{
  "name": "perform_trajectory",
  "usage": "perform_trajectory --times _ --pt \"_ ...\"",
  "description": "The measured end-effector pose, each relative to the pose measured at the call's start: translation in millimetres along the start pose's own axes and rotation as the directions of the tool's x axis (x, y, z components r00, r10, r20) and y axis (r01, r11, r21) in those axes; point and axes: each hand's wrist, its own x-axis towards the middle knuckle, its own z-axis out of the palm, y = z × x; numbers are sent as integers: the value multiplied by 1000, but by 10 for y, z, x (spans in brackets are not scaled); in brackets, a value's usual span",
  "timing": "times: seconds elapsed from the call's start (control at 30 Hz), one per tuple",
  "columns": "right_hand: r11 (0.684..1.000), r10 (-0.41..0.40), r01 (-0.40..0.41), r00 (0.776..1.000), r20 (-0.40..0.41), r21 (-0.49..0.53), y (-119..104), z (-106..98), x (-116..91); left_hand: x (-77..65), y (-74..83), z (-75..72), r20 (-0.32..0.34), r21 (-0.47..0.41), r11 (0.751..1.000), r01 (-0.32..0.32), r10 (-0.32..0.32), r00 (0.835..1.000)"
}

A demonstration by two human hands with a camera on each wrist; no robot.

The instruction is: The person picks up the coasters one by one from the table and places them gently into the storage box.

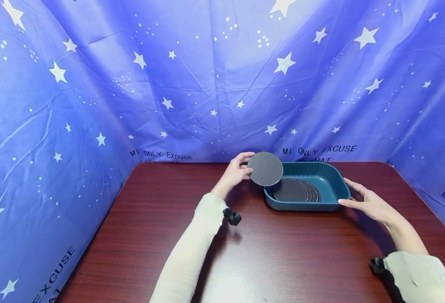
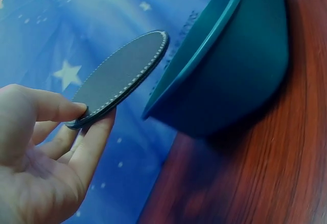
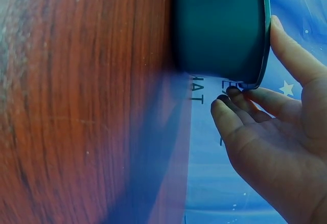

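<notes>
My left hand pinches a round dark grey coaster by its edge, thumb on one face and fingers behind. Pale stitching runs around the coaster's rim, clear in the left wrist view. It is tilted up over the left end of a teal rectangular basin. Inside the basin, several similar coasters lie in an overlapping row toward the left. At the basin's right end, my right hand holds the rim between thumb and fingers. In the right wrist view, the thumb touches the rim.
The basin stands on a dark red wooden table, close to its back edge. Behind and beside the table hangs a blue curtain with white stars and printed words. A black wrist strap sits on the left sleeve.
</notes>
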Motion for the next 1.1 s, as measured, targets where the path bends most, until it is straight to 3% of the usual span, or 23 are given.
perform_trajectory --times 0.2,0.4,0.6,0.7,0.93,1.1 --pt "1000 -1 1 1000 1 15 8 2 -13 54 10 234 99 49 998 33 -38 994" --pt "999 -20 20 1000 -3 46 25 15 -11 104 21 398 134 139 989 51 -70 988" --pt "998 -20 20 1000 4 65 34 20 -4 154 29 518 170 308 951 10 -65 983" --pt "997 -20 19 1000 4 72 37 30 -1 160 52 553 181 430 903 -29 -54 982" --pt "995 -44 44 999 -7 85 52 26 1 168 149 640 231 656 746 -113 -56 971" --pt "998 -28 28 1000 -2 55 34 13 -3 170 166 732 228 783 611 -119 -104 968"
